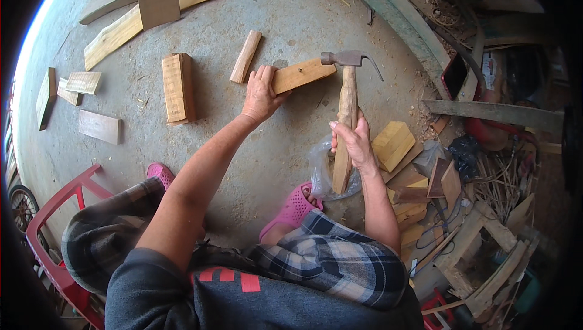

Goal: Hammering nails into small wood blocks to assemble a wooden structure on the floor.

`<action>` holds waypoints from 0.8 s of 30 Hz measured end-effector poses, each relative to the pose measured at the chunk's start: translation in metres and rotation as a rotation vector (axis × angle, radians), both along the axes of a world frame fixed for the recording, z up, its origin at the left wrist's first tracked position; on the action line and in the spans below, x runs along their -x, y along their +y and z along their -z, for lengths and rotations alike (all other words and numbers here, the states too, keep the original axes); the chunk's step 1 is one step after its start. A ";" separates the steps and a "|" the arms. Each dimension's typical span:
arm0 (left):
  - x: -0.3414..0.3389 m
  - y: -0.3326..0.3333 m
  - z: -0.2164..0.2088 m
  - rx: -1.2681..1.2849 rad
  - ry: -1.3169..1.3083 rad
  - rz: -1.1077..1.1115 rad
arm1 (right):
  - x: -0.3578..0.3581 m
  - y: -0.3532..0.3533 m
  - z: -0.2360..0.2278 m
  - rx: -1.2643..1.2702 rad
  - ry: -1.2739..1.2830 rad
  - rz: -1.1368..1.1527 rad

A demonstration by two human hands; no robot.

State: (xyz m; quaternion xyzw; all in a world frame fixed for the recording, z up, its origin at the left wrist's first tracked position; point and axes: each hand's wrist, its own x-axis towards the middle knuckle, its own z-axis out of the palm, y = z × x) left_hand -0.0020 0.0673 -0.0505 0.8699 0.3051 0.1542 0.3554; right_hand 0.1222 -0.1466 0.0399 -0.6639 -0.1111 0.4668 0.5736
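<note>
Wide fisheye view from the head; looks down at the floor (215,108)

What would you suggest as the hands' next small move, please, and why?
Probably shift the hammer left, bringing its head over the dark spot, perhaps a nail, on the wooden block: the right hand grips the handle, the head appears beyond that spot, at the block's right end, and the left hand holds the opposite end.

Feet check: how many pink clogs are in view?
2: the left clog, partly behind the trouser leg, near the red chair; the right clog beside the clear plastic bag.
</note>
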 end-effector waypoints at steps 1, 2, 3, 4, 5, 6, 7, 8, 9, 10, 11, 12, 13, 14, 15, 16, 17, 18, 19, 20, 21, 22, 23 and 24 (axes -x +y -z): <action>0.001 0.001 0.001 -0.028 -0.048 -0.005 | 0.000 0.002 -0.002 0.003 0.000 0.000; 0.001 0.001 0.001 -0.029 -0.052 -0.018 | 0.002 0.005 -0.003 -0.024 -0.006 0.022; 0.002 0.000 0.001 -0.027 -0.052 -0.019 | 0.005 0.008 -0.004 -0.052 -0.012 0.045; 0.000 0.000 0.001 -0.012 -0.017 -0.017 | 0.011 0.011 0.006 -0.052 -0.047 0.041; -0.002 -0.001 0.000 0.003 0.018 -0.015 | 0.010 0.009 0.009 -0.053 -0.053 0.043; -0.003 -0.004 0.000 0.002 0.011 -0.013 | 0.010 0.004 0.011 0.045 -0.053 -0.042; 0.000 -0.004 0.001 -0.010 -0.016 -0.023 | 0.011 0.005 0.012 0.136 -0.046 -0.133; 0.002 -0.004 0.002 -0.023 -0.044 -0.033 | 0.008 0.002 0.008 0.155 -0.059 -0.146; 0.003 0.000 0.004 -0.030 -0.044 -0.037 | 0.008 0.002 0.011 0.148 -0.060 -0.149; 0.002 -0.001 0.003 -0.019 -0.044 -0.032 | 0.009 -0.001 0.012 0.108 -0.045 -0.118; 0.001 -0.001 0.003 -0.008 -0.044 -0.027 | 0.011 -0.004 0.012 0.069 -0.031 -0.086; 0.001 -0.001 0.003 -0.006 -0.046 -0.027 | 0.017 -0.008 0.014 0.047 -0.007 -0.029; 0.002 -0.001 0.002 -0.004 -0.046 -0.034 | 0.019 -0.010 0.011 0.049 -0.008 -0.028; 0.002 -0.002 0.002 -0.003 -0.047 -0.042 | 0.021 -0.011 0.010 0.055 0.001 0.000; 0.002 -0.003 0.001 0.000 -0.048 -0.042 | 0.022 -0.013 0.008 0.060 0.010 0.027; 0.001 -0.004 0.002 0.004 -0.044 -0.047 | 0.021 -0.013 0.007 0.060 0.008 0.027; 0.001 -0.004 0.001 0.008 -0.040 -0.053 | 0.020 -0.014 0.006 0.062 -0.027 0.008; 0.000 -0.004 0.001 0.007 -0.042 -0.053 | 0.019 -0.014 0.005 0.064 -0.062 -0.011; 0.001 -0.004 0.002 0.003 -0.048 -0.055 | 0.019 -0.012 0.002 0.062 -0.061 -0.012; 0.002 -0.004 0.003 -0.001 -0.054 -0.056 | 0.018 -0.010 -0.002 0.030 -0.105 -0.004; 0.002 -0.004 0.003 -0.003 -0.053 -0.056 | 0.016 -0.008 -0.007 -0.002 -0.149 0.005; 0.002 -0.005 0.002 0.002 -0.055 -0.059 | 0.016 -0.004 -0.013 0.000 -0.148 0.008; 0.001 -0.006 0.001 0.006 -0.056 -0.061 | 0.016 0.001 -0.019 -0.054 -0.167 0.067; 0.001 -0.007 -0.001 0.007 -0.056 -0.057 | 0.017 0.006 -0.021 -0.108 -0.185 0.126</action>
